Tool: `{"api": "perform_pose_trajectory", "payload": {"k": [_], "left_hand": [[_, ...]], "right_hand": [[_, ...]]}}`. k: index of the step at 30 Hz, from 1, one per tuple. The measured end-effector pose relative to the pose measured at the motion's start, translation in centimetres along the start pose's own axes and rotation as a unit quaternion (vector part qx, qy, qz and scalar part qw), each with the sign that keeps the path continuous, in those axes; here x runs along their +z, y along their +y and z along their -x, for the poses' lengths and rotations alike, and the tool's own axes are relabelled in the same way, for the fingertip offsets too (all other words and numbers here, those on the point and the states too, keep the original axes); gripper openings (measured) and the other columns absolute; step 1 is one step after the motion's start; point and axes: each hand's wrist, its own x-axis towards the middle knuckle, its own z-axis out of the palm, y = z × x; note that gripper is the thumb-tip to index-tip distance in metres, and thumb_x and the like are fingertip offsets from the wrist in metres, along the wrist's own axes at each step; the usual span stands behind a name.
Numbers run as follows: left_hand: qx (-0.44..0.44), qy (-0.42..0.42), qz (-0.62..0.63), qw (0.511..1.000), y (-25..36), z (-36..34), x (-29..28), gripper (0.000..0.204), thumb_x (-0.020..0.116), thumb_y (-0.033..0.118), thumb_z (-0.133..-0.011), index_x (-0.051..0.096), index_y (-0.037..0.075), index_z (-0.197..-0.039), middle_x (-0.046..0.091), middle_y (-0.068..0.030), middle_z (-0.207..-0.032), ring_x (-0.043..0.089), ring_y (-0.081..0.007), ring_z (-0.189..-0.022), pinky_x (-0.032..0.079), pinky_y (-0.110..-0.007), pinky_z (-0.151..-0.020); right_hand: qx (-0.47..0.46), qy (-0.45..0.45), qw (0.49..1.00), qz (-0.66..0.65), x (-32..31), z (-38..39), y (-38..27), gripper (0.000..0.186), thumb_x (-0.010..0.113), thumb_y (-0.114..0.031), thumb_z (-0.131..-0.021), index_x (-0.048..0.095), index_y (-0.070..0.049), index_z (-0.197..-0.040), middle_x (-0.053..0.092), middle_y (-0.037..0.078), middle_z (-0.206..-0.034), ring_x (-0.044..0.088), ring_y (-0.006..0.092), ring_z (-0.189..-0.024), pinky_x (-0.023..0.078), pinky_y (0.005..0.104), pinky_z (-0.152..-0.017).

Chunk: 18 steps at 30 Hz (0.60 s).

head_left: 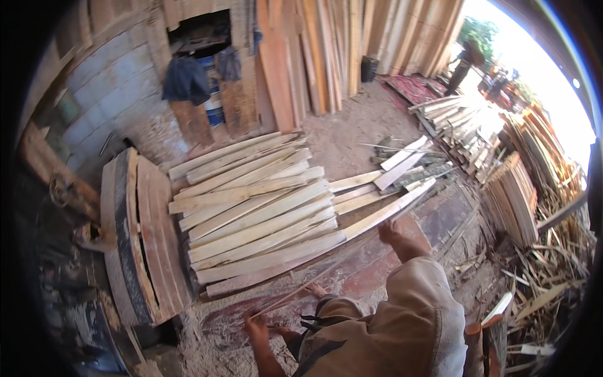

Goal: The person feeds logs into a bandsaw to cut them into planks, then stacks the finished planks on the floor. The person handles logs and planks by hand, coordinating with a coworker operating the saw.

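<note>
My left hand is low in the view, closed round the near end of a thin wooden strip. The strip slants up and right across the dusty floor, and its far end fades from sight. My right arm reaches forward. At its end my right hand is closed just below a long pale plank; what its fingers hold, if anything, I cannot make out. Left of that plank lies a broad layer of pale sawn boards, side by side. One of my feet shows between my hands.
A thick stack of wide slabs stands at the left beside dark machinery. Tall boards lean on the back wall. At the right are stacked boards and splintered offcuts. Another person is far right.
</note>
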Motion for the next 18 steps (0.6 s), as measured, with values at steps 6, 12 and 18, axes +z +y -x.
{"api": "perform_pose_trajectory", "payload": {"k": [6, 12, 18], "left_hand": [[-0.237, -0.215, -0.35, 0.88, -9.2, 2.2, 25.2, 0.064, 0.043, 0.048, -0.093, 0.023, 0.012, -0.143, 0.047, -0.018, -0.131, 0.049, -0.0309, -0.117, 0.041, -0.046, -0.093], [-0.053, -0.129, -0.411, 0.901, -3.7, -3.9, 12.0, 0.054, 0.05, 0.037, -0.093, 0.034, 0.012, -0.138, 0.055, -0.0168, -0.119, 0.058, -0.0265, -0.103, 0.051, -0.034, -0.075], [0.087, 0.387, -0.169, 0.903, 3.8, 8.1, -13.1, 0.044, 0.055, 0.031, -0.091, 0.049, 0.006, -0.126, 0.066, -0.0103, -0.093, 0.062, -0.0197, -0.078, 0.047, -0.032, -0.057]], "right_hand": [[0.197, 0.086, 0.963, -0.164, -13.0, -4.7, 7.5, 0.032, 0.038, -0.026, -0.089, 0.064, -0.011, -0.1, 0.062, 0.017, -0.108, 0.059, 0.0351, -0.102, 0.046, 0.0456, -0.085], [-0.046, -0.164, 0.971, -0.165, 4.8, -2.5, -11.5, 0.033, 0.047, -0.032, -0.084, 0.063, -0.013, -0.106, 0.062, 0.015, -0.109, 0.06, 0.0327, -0.102, 0.049, 0.0449, -0.083], [-0.708, -0.256, 0.637, -0.166, 1.1, 19.4, -45.1, 0.031, 0.055, -0.026, -0.084, 0.061, -0.002, -0.104, 0.064, 0.016, -0.097, 0.063, 0.0296, -0.089, 0.05, 0.0385, -0.075]]}}
